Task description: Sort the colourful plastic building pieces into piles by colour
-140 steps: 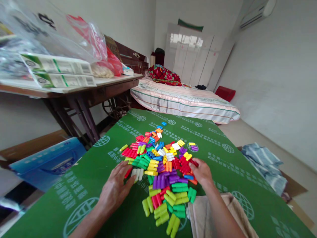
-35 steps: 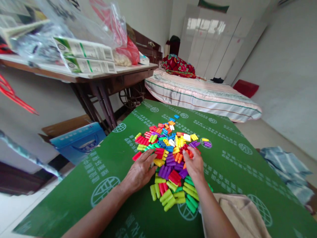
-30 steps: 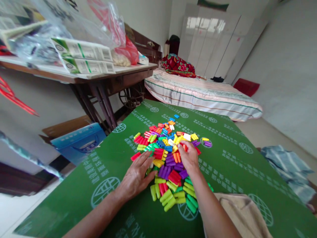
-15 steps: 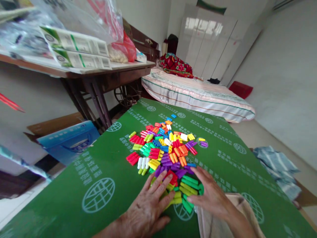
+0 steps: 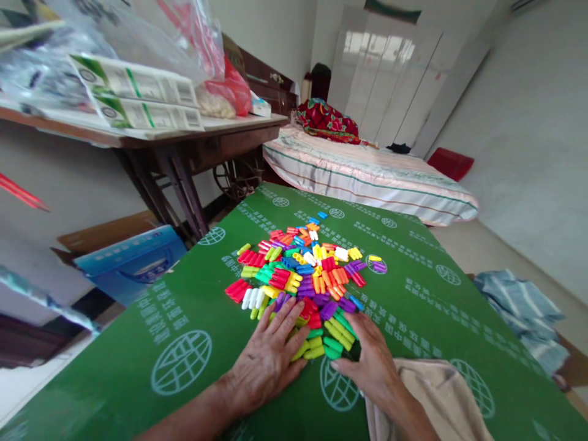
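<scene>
The left hand, its grip spread apart, covers the near-left edge of the plastic pile; the right hand, thumb and fingers apart, flanks its near-right edge. Beneath the pile: the green bench.

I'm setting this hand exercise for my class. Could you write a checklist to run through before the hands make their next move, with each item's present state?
1. Left hand open: ok, fingers spread over the near pieces.
2. Right hand open: ok, thumb and fingers apart beside green pieces.
3. Visible pieces on the green board: ok, none past its edge.
4. All pieces together: not ok; a purple piece and a yellow piece lie apart at the right.
5. Nothing under the left palm: cannot tell, the hand hides it.
6. Right forearm off the beige cloth: cannot tell; they overlap in view.
</scene>
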A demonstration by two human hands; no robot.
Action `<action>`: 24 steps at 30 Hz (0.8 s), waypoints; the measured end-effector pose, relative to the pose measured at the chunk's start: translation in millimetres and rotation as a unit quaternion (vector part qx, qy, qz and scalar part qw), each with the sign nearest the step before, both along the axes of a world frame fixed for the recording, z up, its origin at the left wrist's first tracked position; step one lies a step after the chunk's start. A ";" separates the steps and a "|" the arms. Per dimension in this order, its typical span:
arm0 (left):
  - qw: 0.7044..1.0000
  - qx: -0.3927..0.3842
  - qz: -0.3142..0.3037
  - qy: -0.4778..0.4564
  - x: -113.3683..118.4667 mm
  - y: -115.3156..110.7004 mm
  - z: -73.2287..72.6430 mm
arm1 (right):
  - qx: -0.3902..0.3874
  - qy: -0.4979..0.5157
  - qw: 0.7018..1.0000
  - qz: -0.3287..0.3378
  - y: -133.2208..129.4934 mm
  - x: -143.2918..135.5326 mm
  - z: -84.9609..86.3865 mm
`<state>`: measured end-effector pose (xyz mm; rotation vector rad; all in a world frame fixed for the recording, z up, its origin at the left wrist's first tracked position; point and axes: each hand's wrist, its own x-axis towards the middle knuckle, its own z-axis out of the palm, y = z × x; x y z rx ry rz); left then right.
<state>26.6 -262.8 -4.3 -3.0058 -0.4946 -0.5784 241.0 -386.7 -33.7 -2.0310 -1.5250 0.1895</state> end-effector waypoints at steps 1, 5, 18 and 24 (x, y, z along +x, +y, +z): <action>1.000 -0.004 0.007 -0.002 0.0 2.7 0.0 | 0.007 -0.001 1.000 -0.002 3.2 -0.9 0.2; 0.999 -0.005 0.029 -0.013 0.1 14.0 1.0 | 0.021 -0.005 1.000 -0.010 17.7 -5.4 6.7; 0.999 -0.008 0.050 -0.006 -8.9 21.7 2.0 | 0.055 0.073 0.996 -0.006 28.5 0.2 18.4; 0.999 -0.016 0.030 -0.015 -3.9 8.5 14.2 | 0.103 0.093 0.990 0.004 30.9 -9.9 18.0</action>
